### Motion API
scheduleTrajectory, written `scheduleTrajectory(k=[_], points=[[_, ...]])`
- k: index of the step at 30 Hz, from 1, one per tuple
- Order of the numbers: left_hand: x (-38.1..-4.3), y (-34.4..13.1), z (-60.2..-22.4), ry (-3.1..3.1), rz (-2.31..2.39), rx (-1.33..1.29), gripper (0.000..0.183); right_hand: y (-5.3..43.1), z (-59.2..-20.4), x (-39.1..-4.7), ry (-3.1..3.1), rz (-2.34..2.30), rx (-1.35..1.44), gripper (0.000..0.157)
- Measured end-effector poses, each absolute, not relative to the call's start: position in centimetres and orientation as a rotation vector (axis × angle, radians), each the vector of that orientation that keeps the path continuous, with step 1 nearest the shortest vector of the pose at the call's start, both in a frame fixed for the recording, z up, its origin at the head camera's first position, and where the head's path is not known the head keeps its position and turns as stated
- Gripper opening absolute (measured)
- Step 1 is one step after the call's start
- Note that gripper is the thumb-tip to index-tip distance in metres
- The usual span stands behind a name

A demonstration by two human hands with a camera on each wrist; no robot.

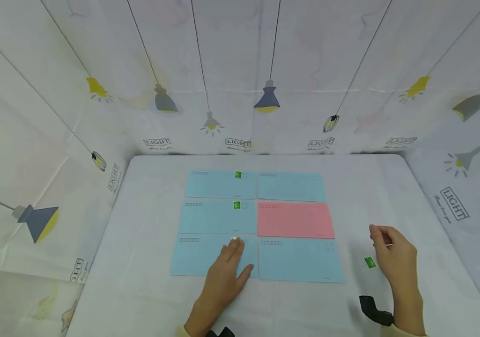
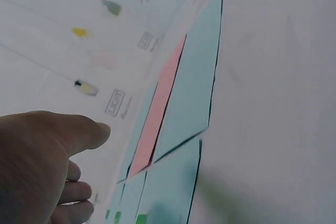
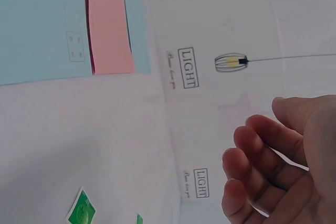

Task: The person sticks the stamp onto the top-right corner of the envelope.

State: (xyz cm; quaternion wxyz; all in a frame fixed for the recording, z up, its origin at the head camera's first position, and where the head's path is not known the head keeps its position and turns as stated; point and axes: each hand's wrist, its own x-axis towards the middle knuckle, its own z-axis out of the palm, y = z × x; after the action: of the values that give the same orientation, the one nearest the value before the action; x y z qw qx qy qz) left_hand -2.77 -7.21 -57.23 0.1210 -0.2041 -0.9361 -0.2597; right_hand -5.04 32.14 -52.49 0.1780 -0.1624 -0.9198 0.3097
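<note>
My left hand lies with fingers extended over the lower left blue envelope, fingertips at its upper right corner. In the left wrist view a green stamp shows on that envelope; in the head view the fingers mostly cover it. My right hand hovers right of the envelopes, fingers loosely curled; the right wrist view shows a gap between thumb and fingers with nothing in it. Just left of this hand a loose green stamp lies on the table, and the right wrist view shows part of another green stamp.
Envelopes lie in two columns: blue ones at upper left, middle left, upper right and lower right, and a pink envelope at middle right. The upper two on the left bear green stamps. A lamp-printed cloth surrounds the white table.
</note>
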Motion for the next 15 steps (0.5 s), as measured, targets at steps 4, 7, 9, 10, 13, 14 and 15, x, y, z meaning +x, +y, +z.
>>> scheduleTrajectory(k=[4, 7, 9, 10, 13, 14, 15], points=[[-2.7, -5.2, -57.2, -2.725, -0.735, -0.682, 0.058, 32.8, -52.7, -4.7, -2.646, 0.866, -0.541, 0.035], [-2.6, -4.1, -57.7, -2.743, -0.711, -0.730, 0.056, 33.3, -53.0, -4.4, -2.698, 0.858, -0.626, 0.038], [-2.5, -3.5, -58.1, -2.766, -0.703, -0.753, 0.056, 33.6, -53.3, -4.2, -2.728, 0.854, -0.673, 0.040], [-2.5, -3.3, -58.3, -2.777, -0.699, -0.761, 0.057, 33.8, -53.5, -4.2, -2.738, 0.855, -0.689, 0.041], [-2.4, -2.8, -59.0, -2.822, -0.671, -0.774, 0.057, 34.3, -54.1, -4.0, -2.772, 0.861, -0.729, 0.042], [-2.4, -2.7, -59.1, -2.838, -0.671, -0.774, 0.057, 34.5, -54.3, -3.9, -2.779, 0.869, -0.736, 0.042], [-2.4, -2.6, -59.3, -2.853, -0.661, -0.773, 0.058, 34.6, -54.5, -3.9, -2.787, 0.877, -0.743, 0.042]])
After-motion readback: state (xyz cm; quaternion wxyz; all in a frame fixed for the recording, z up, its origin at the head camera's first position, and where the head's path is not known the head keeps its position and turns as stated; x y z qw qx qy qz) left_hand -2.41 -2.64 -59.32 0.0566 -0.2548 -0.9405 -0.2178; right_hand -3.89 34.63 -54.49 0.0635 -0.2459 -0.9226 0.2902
